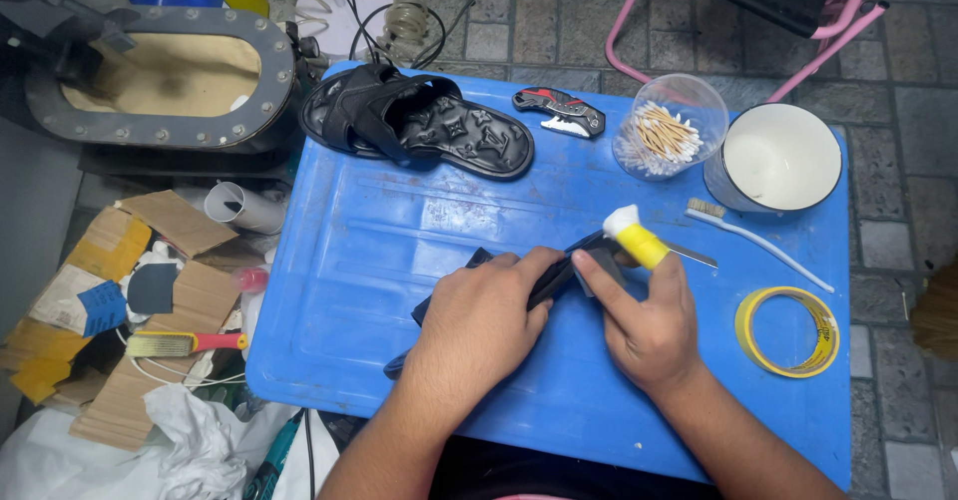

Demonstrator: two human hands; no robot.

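Note:
My left hand [486, 312] presses down on a black sandal [559, 272] that lies across the middle of the blue plastic table [359, 250]. My right hand [644, 320] grips a small yellow glue tube with a white cap [633, 237] and holds its end against the sandal's strap. A second black sandal [424, 123] with an embossed insole lies at the table's far edge, apart from both hands.
A clear cup of cotton swabs [667, 133], a white enamel mug [780, 159], a toothbrush [753, 236], a roll of yellow tape [788, 330] and a folding knife [561, 111] stand on the table's right and back. Cardboard, a brush and rags lie on the floor left.

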